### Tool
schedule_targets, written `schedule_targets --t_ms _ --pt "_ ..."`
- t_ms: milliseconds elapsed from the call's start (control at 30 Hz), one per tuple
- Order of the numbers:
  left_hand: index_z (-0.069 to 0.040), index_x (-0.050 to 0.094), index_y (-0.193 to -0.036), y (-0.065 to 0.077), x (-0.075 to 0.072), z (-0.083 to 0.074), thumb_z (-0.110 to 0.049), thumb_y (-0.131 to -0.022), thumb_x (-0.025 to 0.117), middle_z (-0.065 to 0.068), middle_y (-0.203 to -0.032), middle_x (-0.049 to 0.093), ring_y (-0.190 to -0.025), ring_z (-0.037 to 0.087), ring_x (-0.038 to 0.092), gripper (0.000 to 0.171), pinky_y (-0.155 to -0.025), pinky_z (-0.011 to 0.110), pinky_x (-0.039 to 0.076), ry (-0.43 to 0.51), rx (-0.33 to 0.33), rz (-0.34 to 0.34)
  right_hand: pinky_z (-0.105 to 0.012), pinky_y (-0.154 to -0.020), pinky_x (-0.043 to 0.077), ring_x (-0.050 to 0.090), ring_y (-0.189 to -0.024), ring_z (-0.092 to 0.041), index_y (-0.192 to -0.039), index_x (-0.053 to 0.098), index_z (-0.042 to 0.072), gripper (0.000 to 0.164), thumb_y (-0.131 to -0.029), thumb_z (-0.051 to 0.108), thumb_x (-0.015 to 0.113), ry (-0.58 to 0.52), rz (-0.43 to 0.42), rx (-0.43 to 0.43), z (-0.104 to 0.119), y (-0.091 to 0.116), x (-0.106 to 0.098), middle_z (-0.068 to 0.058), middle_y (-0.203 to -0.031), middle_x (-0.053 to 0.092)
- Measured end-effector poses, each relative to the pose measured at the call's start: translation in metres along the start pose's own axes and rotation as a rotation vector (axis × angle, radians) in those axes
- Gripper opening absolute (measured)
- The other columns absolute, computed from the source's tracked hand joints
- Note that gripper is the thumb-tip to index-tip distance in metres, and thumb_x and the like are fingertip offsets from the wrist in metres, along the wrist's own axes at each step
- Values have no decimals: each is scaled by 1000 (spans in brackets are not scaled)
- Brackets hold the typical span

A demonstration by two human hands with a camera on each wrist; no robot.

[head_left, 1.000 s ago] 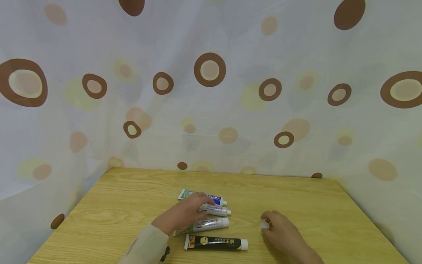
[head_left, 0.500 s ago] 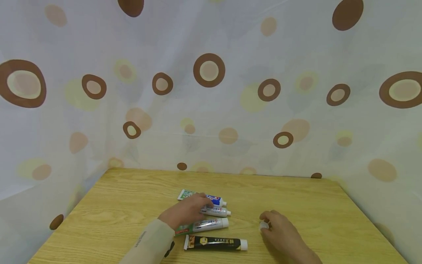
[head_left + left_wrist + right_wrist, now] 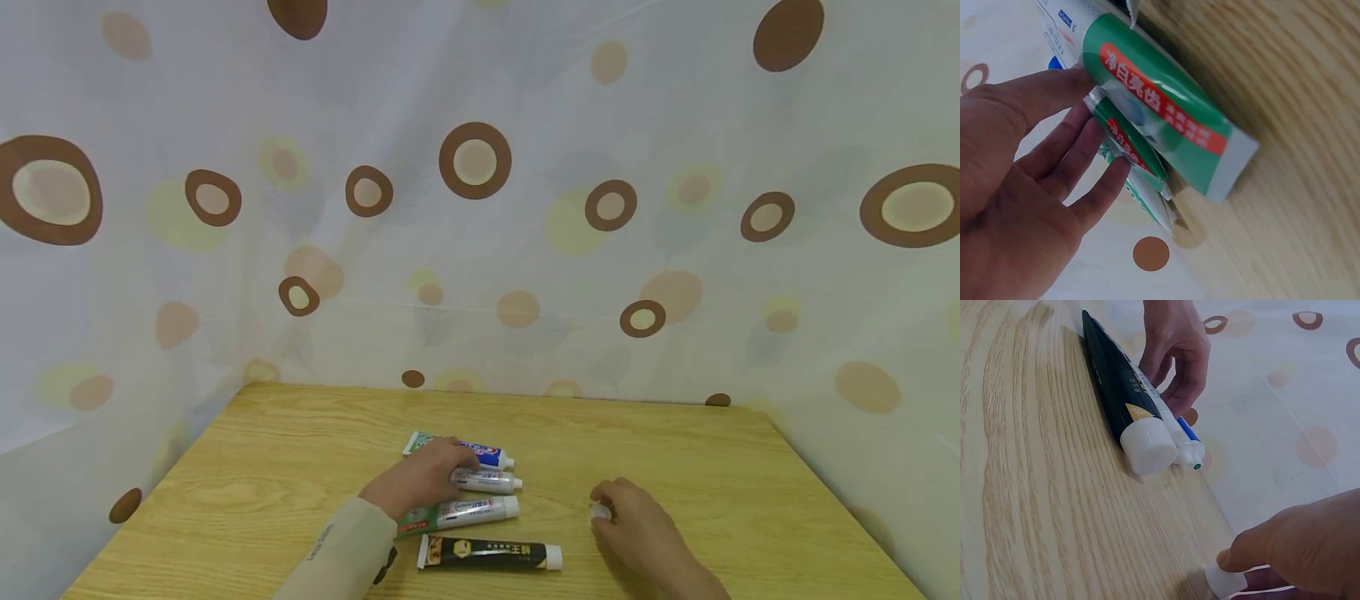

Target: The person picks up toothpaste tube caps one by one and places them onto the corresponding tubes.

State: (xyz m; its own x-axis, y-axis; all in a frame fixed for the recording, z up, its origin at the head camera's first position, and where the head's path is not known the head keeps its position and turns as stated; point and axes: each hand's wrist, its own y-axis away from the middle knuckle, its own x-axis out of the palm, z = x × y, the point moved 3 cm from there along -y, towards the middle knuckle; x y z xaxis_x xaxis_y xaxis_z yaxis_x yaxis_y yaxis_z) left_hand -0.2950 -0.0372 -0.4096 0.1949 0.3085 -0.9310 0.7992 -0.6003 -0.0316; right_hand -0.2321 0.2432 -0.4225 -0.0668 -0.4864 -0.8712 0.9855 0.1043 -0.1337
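Note:
Four toothpaste tubes lie side by side on the table. My left hand (image 3: 423, 477) grips the silver toothpaste tube (image 3: 483, 481), second from the back, thumb on its near side and fingers over it. That tube's narrow nozzle is bare; its green tail (image 3: 1129, 140) shows below the fingers in the left wrist view. Behind it lies a blue and green tube (image 3: 483, 455), partly covered by the hand. In front are a larger silver and green tube (image 3: 476, 512) and a black tube (image 3: 487, 552), both with white caps. My right hand (image 3: 641, 525) pinches a small white cap (image 3: 1225, 580) close over the table.
The wooden table (image 3: 675, 450) extends on all sides of the tubes. A pale curtain (image 3: 540, 250) with brown and beige dots hangs around its back and sides.
My left hand's fingers have drawn slightly left along the silver tube, and more of the blue tube's print shows. The right hand keeps its place with the cap.

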Motion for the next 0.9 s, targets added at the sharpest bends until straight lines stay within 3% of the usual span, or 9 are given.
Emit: schedule_targets --t_ms 233,567,900 --pt "-14 70 -118 3 1 3 -10 -82 80 1 -112 65 -101 14 61 38 -90 31 54 -16 -4 -14 -35 -73 55 61 -82 -12 -100 71 4 18 -83 0 69 7 -15 -14 1 -1 0 -1 -89 65" --pt "-14 68 -120 2 2 7 -8 -84 78 -1 -113 70 -103 13 65 38 -89 29 54 7 19 15 -36 -75 56 62 -87 -14 -104 71 2 18 -87 3 66 -17 -40 -10 5 -3 -6 -2 -95 65" --pt "-12 69 -124 1 3 15 -4 -86 74 2 -120 70 -111 18 64 39 -94 33 54 97 9 14 -34 -79 55 62 -91 -15 -107 70 2 21 -86 2 70 -54 -62 -5 6 -3 -6 -3 -97 65"
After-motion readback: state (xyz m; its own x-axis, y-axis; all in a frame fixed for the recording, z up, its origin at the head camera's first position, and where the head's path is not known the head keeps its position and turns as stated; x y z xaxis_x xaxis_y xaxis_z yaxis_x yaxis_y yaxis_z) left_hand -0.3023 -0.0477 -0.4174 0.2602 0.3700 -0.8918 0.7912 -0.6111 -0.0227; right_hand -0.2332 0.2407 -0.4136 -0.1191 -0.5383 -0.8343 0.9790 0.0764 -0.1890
